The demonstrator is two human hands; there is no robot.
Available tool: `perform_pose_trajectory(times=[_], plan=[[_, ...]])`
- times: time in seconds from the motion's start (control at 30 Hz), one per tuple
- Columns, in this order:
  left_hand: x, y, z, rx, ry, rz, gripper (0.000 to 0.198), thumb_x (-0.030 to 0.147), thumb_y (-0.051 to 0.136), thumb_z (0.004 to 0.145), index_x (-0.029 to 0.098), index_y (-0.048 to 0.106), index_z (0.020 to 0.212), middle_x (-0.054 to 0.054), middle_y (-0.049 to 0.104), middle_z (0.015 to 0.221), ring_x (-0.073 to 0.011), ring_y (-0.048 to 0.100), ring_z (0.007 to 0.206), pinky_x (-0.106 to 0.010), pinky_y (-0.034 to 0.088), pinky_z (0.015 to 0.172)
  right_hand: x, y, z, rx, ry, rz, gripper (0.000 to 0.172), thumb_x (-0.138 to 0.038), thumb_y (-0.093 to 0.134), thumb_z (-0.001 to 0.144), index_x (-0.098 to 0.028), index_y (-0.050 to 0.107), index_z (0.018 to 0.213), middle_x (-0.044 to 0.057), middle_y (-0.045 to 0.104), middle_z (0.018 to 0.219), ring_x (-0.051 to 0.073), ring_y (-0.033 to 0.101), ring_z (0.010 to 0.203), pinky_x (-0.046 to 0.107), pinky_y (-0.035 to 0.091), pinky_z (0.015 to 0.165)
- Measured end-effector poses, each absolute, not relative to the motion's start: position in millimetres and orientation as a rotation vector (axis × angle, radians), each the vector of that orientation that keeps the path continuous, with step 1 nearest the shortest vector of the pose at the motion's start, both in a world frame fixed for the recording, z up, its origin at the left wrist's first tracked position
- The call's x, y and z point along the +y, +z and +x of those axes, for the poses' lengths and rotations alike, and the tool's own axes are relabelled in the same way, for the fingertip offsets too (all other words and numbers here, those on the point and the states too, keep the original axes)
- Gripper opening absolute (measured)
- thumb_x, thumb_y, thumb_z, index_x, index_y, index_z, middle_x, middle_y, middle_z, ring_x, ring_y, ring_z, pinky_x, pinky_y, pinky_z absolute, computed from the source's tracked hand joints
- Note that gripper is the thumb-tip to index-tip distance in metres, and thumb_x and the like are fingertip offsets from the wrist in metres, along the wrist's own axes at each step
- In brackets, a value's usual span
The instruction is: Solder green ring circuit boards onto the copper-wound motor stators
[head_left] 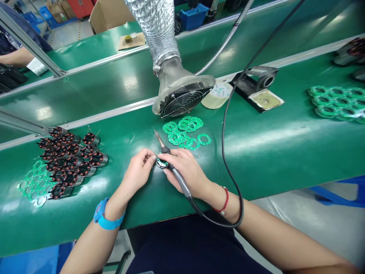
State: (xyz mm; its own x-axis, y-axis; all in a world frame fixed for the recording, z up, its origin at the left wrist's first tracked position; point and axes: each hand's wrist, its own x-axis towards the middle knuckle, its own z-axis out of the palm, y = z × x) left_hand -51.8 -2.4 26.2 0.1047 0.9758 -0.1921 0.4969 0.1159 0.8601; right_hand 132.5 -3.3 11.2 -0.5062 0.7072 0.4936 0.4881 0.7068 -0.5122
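Both hands meet over a motor stator (162,163) topped with a ring-shaped green circuit board, on the near side of the green bench. My left hand (139,167) is closed, thumb and fingertips pinched at the stator's left edge; any wire between them is too small to make out. My right hand (188,169) is wrapped round a soldering iron (181,180) and its fingers also touch the stator's right side. The iron's tip points up and left, away from the stator. Loose green ring boards (185,131) lie just beyond my hands.
Copper-wound stators (71,160) stand grouped at left, beside more ring boards (35,180). A fume extractor hood (185,95) hangs ahead. Behind are a tape roll (217,95) and an iron stand (259,89). The iron's black cable (224,140) loops across the right side.
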Motion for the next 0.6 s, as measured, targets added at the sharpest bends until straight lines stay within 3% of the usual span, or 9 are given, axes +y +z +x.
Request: perform_pose_trajectory(times=[0.3, 0.43, 0.6], plan=[[-3.9, 34.4, -43.4, 1.651, 0.653, 1.659, 0.015, 0.026, 0.045, 0.087, 0.019, 0.047, 0.073, 0.004, 0.047, 0.063, -0.0114, 0.044, 0.059, -0.024, 0.033, 0.059, -3.4, 17.2, 139.9, -1.919, 0.418, -0.920, 0.033, -0.017, 0.051, 0.090, -0.020, 0.050, 0.123, 0.006, 0.074, 0.091, 0.020, 0.068, 0.085, 0.038, 0.051, 0.079], [-6.5, 36.0, -40.6, 1.722, 0.626, 1.768, 0.015, 0.023, 0.045, 0.086, 0.020, 0.046, 0.071, 0.004, 0.046, 0.064, -0.0118, 0.043, 0.059, -0.024, 0.031, 0.059, -8.6, 12.2, 149.7, -1.724, 0.514, -0.956, 0.021, -0.029, 0.050, 0.092, -0.022, 0.059, 0.110, 0.007, 0.073, 0.095, 0.020, 0.070, 0.083, 0.036, 0.055, 0.071], [-7.5, 35.3, -38.9, 1.767, 0.622, 1.801, 0.015, 0.021, 0.044, 0.086, 0.020, 0.044, 0.071, 0.003, 0.046, 0.064, -0.0122, 0.043, 0.059, -0.025, 0.032, 0.059, -12.7, 7.0, 154.7, -1.662, 0.542, -0.905, 0.019, -0.034, 0.049, 0.092, -0.024, 0.062, 0.100, 0.003, 0.072, 0.082, 0.019, 0.070, 0.070, 0.035, 0.057, 0.065]])
